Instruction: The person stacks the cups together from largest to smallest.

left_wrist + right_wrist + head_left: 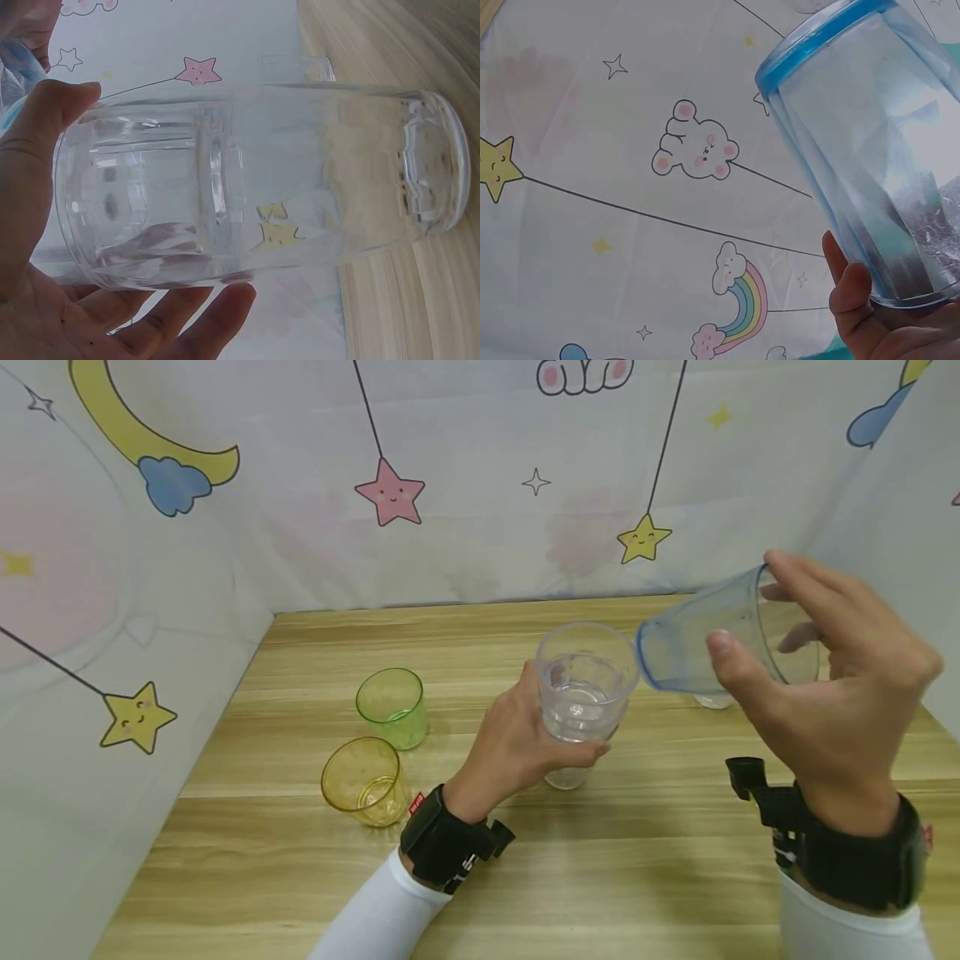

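Observation:
My left hand (512, 739) grips the upper part of two clear cups (581, 718), one nested inside the other, openings up. In the left wrist view, the inner cup's base shows partway down the outer cup (300, 165); whether the outer base touches the table cannot be told. My right hand (855, 693) holds a transparent blue cup (693, 635) near its wide rim, thumb on the near side. This cup is tipped on its side, its thick blue base (817, 45) pointing left beside the clear cups' rim.
A green cup (405, 725) and a yellow cup (384, 800) stand on the wooden table (262, 852) to the left. Part of another clear piece (712, 701) shows beneath the blue cup. A patterned white cloth (465, 552) hangs behind the table.

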Action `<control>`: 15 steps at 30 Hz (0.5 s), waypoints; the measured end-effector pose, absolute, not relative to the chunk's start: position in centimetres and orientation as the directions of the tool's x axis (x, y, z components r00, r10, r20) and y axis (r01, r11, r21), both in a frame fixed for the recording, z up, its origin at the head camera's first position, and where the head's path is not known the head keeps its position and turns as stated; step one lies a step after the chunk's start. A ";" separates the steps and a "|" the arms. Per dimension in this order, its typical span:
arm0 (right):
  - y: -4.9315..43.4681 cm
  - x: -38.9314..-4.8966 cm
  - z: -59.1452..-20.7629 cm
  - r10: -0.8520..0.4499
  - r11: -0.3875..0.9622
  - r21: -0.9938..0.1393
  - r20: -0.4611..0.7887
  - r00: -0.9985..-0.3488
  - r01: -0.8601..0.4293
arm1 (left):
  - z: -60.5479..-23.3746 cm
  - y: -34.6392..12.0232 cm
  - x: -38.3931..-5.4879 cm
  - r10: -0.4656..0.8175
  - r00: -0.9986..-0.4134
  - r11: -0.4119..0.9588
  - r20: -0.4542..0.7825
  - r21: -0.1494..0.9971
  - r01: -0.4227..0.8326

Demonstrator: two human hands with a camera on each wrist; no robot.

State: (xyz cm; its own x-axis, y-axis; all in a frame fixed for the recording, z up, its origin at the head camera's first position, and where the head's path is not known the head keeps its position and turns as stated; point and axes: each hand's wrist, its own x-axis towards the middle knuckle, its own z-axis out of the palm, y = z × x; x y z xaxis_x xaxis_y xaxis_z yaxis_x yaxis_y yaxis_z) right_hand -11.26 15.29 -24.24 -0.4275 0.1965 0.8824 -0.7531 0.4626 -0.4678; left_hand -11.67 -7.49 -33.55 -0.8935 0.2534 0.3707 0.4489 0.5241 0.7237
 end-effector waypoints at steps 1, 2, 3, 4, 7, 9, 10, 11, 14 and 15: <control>15.2 -11.3 -24.2 0.199 0.457 -0.465 0.884 -0.423 -0.758 | -33.5 -7.5 -11.7 0.253 -0.894 0.524 0.370 0.725 0.448; 15.2 -11.4 -24.3 0.202 0.450 -0.463 0.886 -0.418 -0.764 | -33.5 -7.5 -11.7 0.253 -0.895 0.522 0.368 0.726 0.447; 15.2 -11.4 -24.3 0.202 0.445 -0.460 0.887 -0.415 -0.768 | -33.5 -7.5 -11.7 0.253 -0.895 0.521 0.367 0.728 0.445; 15.2 -11.5 -24.3 0.200 0.444 -0.458 0.889 -0.413 -0.771 | -33.4 -7.5 -11.7 0.252 -0.896 0.520 0.366 0.729 0.445; 15.2 -11.5 -24.3 0.195 0.441 -0.449 0.893 -0.405 -0.777 | -33.4 -7.5 -11.7 0.255 -0.895 0.515 0.366 0.732 0.446; 15.1 -11.6 -24.4 0.195 0.433 -0.445 0.895 -0.401 -0.784 | -33.4 -7.5 -11.7 0.256 -0.895 0.512 0.366 0.733 0.447; 15.1 -11.6 -24.4 0.198 0.425 -0.444 0.896 -0.398 -0.789 | -33.4 -7.5 -11.7 0.256 -0.894 0.512 0.367 0.733 0.448; 15.0 -11.6 -24.4 0.198 0.419 -0.442 0.897 -0.396 -0.793 | -33.4 -7.5 -11.7 0.256 -0.894 0.510 0.367 0.734 0.448; 14.7 -11.6 -24.3 0.195 0.401 -0.438 0.899 -0.392 -0.805 | -33.4 -7.5 -11.6 0.256 -0.896 0.503 0.363 0.742 0.444; 14.6 -11.5 -24.2 0.193 0.396 -0.438 0.899 -0.393 -0.807 | -33.4 -7.5 -11.6 0.255 -0.897 0.502 0.362 0.743 0.443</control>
State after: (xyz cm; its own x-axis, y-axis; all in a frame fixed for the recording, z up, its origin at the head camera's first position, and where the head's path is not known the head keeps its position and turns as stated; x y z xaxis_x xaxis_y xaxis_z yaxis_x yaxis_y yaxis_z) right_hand -11.53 14.64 -24.25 -0.3930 0.1930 0.8991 -0.8070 0.3963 -0.4378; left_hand -11.62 -7.55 -33.44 -0.8965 0.2550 0.3622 0.4429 0.5016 0.7431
